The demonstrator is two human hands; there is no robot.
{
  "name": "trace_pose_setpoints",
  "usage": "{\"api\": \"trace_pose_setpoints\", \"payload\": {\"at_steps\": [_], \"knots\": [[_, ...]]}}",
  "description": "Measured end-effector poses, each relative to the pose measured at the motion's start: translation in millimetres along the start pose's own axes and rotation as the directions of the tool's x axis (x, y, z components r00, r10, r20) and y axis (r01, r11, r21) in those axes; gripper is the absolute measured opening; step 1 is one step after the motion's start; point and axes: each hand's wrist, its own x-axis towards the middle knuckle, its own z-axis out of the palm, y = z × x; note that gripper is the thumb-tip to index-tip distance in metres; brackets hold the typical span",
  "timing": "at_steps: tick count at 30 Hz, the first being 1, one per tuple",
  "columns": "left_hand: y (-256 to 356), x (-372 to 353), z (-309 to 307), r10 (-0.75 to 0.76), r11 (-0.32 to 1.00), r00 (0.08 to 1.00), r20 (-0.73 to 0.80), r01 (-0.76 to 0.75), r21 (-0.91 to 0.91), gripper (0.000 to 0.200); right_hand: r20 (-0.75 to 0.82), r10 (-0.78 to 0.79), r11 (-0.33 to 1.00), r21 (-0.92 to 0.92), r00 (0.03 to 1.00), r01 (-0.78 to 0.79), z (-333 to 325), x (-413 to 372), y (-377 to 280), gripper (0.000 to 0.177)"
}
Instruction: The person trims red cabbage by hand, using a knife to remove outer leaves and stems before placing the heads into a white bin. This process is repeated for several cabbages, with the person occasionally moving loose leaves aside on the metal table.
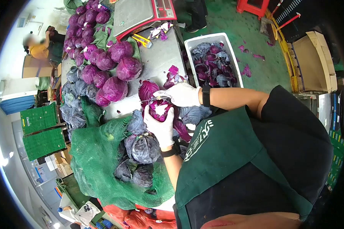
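We cradled trimmed purple cabbage (161, 110) in left hand (159, 129), gripped thin knife (150, 100) in right hand (182, 94); white crate (206, 37) stood near.

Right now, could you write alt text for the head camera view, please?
A person's gloved left hand holds a purple cabbage while the right hand holds what looks like a thin blade at it. Whole cabbages lie on the metal table; a white bin holds loose leaves.

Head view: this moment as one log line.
left hand: grips cabbage | right hand: holds blade at it | bin: leaves inside
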Motion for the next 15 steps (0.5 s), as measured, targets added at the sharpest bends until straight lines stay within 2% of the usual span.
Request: {"api": "trace_pose_setpoints", "payload": {"at_steps": [2, 3, 4, 6, 7, 8, 10, 11, 12, 14, 15], "knots": [[4, 4, 0, -0.065, 0.997, 0.997, 0.038, 0.063, 0.047, 0.090, -0.128, -0.072, 0.993, 0.081, 0.989, 0.083, 11, 10, 12, 0.063], [4, 6, 0, -0.046, 0.998, 0.999, 0.026, 0.044, 0.055, 0.089, -0.073, -0.030, 0.998, 0.060, 0.997, 0.034, 9, 12, 13, 0.061], [8, 7, 0, -0.079, 0.996, 0.996, 0.032, 0.078, 0.045, 0.088, -0.083, -0.039, 0.998, 0.055, 0.996, 0.043, -2, 11, 8, 0.061], [17, 3, -5, 0.021, 0.996, 0.998, 0.057, -0.026, 0.086, 0.090, -0.077, 0.190, 0.975, 0.129, 0.979, -0.179, -26, 7, 4, 0.051], [29, -3, -8, 0.043, 0.992, 0.996, 0.076, -0.052, 0.115, 0.094, 0.050, 0.160, 0.985, -0.070, 0.986, -0.156, 21, 56, 83, 0.037], [33, -10, -8, 0.111, 0.971, 0.992, 0.068, -0.123, 0.203, 0.098, -0.109, 0.138, 0.990, 0.013, 0.984, -0.137, -3, 31, 62, 0.026], [34, -18, -5, 0.146, 0.948, 0.988, 0.056, -0.156, 0.279, 0.099, -0.130, 0.173, 0.984, 0.068, 0.976, -0.165, -1, 25, 60, 0.023], [34, -21, -4, 0.071, 0.972, 0.994, 0.082, -0.087, 0.216, 0.099, -0.124, 0.191, 0.982, 0.027, 0.974, -0.189, -3, 19, 54, 0.024], [32, -22, -4, 0.105, 0.962, 0.992, 0.075, -0.121, 0.244, 0.101, -0.212, 0.052, 0.999, 0.025, 0.976, -0.048, 0, 16, 55, 0.032], [29, -20, -9, 0.078, 0.976, 0.992, 0.103, -0.097, 0.196, 0.101, -0.327, 0.016, 0.978, 0.202, 0.945, 0.053, -14, -2, 22, 0.048], [28, -19, -10, 0.068, 0.981, 0.991, 0.113, -0.087, 0.173, 0.102, -0.228, 0.022, 0.978, 0.205, 0.973, 0.026, -31, -13, -2, 0.053]]}}
